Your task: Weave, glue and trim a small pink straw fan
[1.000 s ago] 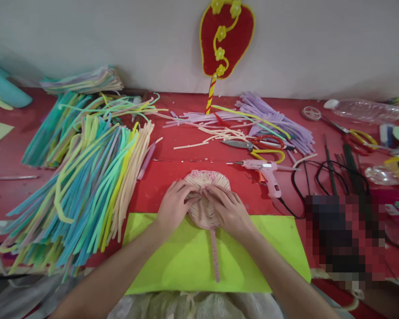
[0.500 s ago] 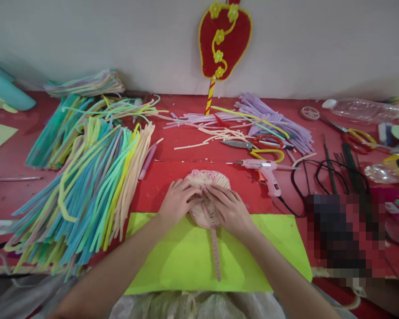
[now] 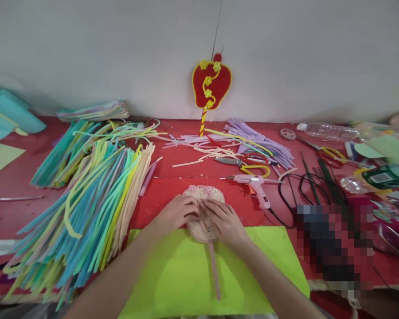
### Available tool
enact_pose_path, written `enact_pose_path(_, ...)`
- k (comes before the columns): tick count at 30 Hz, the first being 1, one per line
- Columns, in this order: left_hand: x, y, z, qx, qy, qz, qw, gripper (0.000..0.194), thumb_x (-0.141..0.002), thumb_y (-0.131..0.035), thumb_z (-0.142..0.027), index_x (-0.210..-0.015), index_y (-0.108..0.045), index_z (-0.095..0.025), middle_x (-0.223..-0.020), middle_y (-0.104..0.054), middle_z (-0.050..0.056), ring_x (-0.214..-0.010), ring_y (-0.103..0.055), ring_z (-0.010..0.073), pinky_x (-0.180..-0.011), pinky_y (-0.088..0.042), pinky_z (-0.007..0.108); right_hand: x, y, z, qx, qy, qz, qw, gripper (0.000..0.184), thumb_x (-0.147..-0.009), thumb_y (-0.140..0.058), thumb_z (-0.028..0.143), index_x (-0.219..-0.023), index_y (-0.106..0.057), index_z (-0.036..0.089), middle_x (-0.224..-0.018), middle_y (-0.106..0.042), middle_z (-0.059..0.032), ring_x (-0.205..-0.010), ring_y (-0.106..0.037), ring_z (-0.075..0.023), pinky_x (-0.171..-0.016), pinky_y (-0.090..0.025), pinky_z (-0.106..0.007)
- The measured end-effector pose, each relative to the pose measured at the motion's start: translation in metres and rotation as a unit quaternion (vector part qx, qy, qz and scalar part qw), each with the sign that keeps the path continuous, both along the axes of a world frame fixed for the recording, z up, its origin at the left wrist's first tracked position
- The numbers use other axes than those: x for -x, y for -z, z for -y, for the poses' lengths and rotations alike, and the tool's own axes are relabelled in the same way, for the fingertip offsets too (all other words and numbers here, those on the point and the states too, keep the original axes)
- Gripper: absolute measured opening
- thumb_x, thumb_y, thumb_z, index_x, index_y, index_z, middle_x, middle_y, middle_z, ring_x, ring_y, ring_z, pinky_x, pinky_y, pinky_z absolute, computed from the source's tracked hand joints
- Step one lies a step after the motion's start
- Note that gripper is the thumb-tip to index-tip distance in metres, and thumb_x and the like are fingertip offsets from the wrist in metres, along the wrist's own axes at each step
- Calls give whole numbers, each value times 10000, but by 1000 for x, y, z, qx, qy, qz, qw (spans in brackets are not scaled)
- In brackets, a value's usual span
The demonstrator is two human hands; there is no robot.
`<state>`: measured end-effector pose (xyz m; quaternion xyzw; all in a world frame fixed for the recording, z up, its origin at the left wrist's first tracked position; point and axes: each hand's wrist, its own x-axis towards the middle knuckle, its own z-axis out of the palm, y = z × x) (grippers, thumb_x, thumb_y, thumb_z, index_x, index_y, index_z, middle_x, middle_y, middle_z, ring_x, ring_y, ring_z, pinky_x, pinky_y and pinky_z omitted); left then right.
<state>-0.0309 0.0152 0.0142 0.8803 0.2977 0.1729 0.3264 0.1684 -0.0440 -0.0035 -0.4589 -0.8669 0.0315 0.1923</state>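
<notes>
A pale pink hand fan [image 3: 199,232] lies flat in front of me, with a fuzzy pink handle [image 3: 214,277] pointing toward me. Small pink flowers [image 3: 204,190] show along its top edge. My left hand [image 3: 177,212] curls over the fan's left side, fingers bent and closed. From the right, my right hand [image 3: 224,219] lays its fingers, held together, across the fan's middle. The fingertips of both hands nearly meet there, hiding whatever small piece may be pinched between them. Under the fan's lower part is a yellow-green sheet [image 3: 173,274].
Bundles of coloured pipe cleaners [image 3: 96,208] cover the left. Purple pipe cleaners [image 3: 259,144], scissors [image 3: 231,161] and a pink glue gun [image 3: 252,181] with a black cord lie beyond and right. A red fan [image 3: 213,86] stands at the wall. A plastic bottle [image 3: 332,131] lies far right.
The camera view has tilted up, so the table sits lower and more wall shows. Both hands stay at the fan's middle, with the fingertips slightly shifted.
</notes>
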Motion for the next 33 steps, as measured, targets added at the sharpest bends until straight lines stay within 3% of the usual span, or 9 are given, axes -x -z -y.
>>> enact_pose_path(4,-3,9,1,-78,22,-15,997,123,-819,-536,-274,-833,-628,-193,-893,-610,20,-914,-541,137,-866,-431,292,1,1,0,-11,4,-6,1000,415,-865,-395,177,-1275,-453,175,-1244,-544,-83,-1190,-442,-187,-926,-432,-345)
enact_pose_path(10,-5,15,2,-118,32,-49,991,147,-827,-522,-289,-833,-599,-164,-898,-603,25,-906,-536,142,-862,-423,292,1,3,1,-9,7,-7,1000,398,-870,-382,160,-1258,-472,160,-1244,-545,-86,-1187,-447,-183,-931,-422,-333)
enact_pose_path(16,-7,6,7,-92,24,-43,994,157,-833,-510,-305,-837,-597,-175,-914,-605,17,-914,-527,139,-860,-399,284,0,4,1,17,8,-13,1000,406,-879,-370,184,-1277,-454,174,-1263,-531,-71,-1193,-439,-195,-943,-409,-355)
enact_pose_path(22,-8,7,9,-66,31,-41,996,131,-812,-544,-304,-818,-607,-189,-881,-614,1,-898,-524,137,-853,-390,282,0,4,1,30,10,-23,999,404,-883,-370,184,-1277,-453,155,-1268,-529,-65,-1202,-427,-190,-959,-395,-354)
enact_pose_path(33,-12,7,17,-99,-27,-88,991,206,-836,-497,-352,-810,-573,-162,-896,-595,22,-890,-510,157,-822,-409,308,0,0,1,46,14,-16,999,407,-894,-346,192,-1290,-442,176,-1282,-517,-46,-1215,-417,-196,-968,-386,-356)
